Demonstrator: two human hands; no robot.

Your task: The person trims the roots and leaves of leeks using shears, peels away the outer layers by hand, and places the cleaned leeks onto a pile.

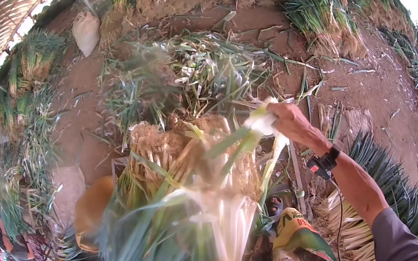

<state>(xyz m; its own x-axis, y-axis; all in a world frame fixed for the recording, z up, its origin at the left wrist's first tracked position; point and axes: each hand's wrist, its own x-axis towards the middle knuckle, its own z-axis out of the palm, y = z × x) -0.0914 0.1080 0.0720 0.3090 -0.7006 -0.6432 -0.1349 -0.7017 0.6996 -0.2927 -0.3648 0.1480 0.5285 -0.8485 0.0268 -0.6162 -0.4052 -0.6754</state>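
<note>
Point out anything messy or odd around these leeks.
A tangled heap of loose leaves lies on the dirt floor ahead, with leaf scraps strewn around, while the bundles beyond look neatly stacked. A thin cable also trails from the device on the right wrist, which seems slightly odd.

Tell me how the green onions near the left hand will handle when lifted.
The green onions will probably flop at the leafy end, where the long leaves spread and bend. Their pale stalks look straighter, so that end should stay stiffer. With no tie visible, they may slide apart.
</note>
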